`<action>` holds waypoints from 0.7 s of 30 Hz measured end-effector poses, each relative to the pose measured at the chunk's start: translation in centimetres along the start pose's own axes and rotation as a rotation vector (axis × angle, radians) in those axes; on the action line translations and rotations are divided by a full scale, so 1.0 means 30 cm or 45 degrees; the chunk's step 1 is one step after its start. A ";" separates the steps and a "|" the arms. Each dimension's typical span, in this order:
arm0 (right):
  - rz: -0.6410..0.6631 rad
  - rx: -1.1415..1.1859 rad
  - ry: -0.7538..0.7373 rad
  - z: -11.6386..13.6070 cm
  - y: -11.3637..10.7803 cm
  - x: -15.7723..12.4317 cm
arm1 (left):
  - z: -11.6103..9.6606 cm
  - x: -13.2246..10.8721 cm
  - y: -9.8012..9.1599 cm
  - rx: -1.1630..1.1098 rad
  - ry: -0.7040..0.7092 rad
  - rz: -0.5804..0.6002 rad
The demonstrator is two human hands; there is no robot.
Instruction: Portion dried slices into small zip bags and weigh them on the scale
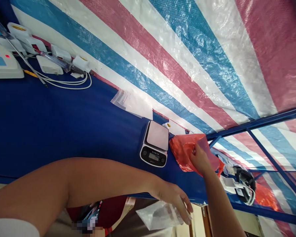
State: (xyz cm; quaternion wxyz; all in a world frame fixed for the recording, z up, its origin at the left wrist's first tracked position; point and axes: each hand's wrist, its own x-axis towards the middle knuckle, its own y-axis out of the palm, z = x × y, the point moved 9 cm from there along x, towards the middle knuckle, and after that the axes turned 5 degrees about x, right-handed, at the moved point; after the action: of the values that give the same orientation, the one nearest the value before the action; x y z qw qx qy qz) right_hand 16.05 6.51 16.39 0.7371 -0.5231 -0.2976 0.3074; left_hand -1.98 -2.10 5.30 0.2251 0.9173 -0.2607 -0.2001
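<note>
My left hand point(175, 199) hangs past the table's front edge, its fingers bent around a clear plastic bag point(159, 215) that droops below it. My right hand point(199, 158) is at an orange-red plastic bag point(182, 151), fingers curled together against its opening; what they may hold inside is hidden. Just left of that bag sits a small digital scale point(155, 143) with a bare weighing plate and a grey display. Behind the scale lie flat clear zip bags and white paper point(135, 103).
White chargers and cables point(71, 80) lie by a power strip point(5, 62) at the back left. Striped sheeting point(162, 49) rises behind the blue table point(64, 125). At right are a blue metal frame point(261, 123), black gear point(245, 181) and another red bag point(266, 197).
</note>
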 end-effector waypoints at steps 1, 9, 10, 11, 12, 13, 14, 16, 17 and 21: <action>-0.037 0.047 0.037 -0.008 -0.036 0.002 | -0.001 -0.003 0.000 -0.032 -0.002 -0.006; -0.364 0.688 0.281 0.009 -0.302 -0.097 | -0.020 -0.010 -0.024 -0.100 0.074 -0.090; -0.338 0.863 0.285 0.029 -0.302 -0.137 | -0.022 -0.011 -0.027 -0.099 0.083 -0.093; -0.271 1.017 0.285 0.051 -0.292 -0.181 | -0.024 -0.011 -0.028 -0.098 0.090 -0.091; -0.129 1.098 0.282 0.077 -0.266 -0.228 | -0.024 -0.011 -0.029 -0.095 0.094 -0.083; 0.044 1.099 0.275 0.102 -0.234 -0.280 | -0.024 -0.011 -0.027 -0.091 0.096 -0.071; 0.227 1.034 0.282 0.117 -0.198 -0.335 | -0.024 -0.011 -0.025 -0.083 0.098 -0.057; 0.544 0.870 0.278 0.128 -0.135 -0.441 | -0.026 -0.013 -0.016 -0.060 0.108 -0.027; 0.661 0.796 0.273 0.128 -0.112 -0.483 | -0.026 -0.014 -0.011 -0.044 0.114 -0.020; 0.890 0.656 0.247 0.143 -0.069 -0.563 | -0.016 -0.017 -0.003 0.023 0.130 -0.033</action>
State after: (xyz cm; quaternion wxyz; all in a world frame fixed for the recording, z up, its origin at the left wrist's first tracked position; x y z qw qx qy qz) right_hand 2.36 -4.44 17.57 0.7198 -0.4179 0.0537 0.5517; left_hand -2.11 -1.59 5.79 0.2274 0.9315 -0.2387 -0.1535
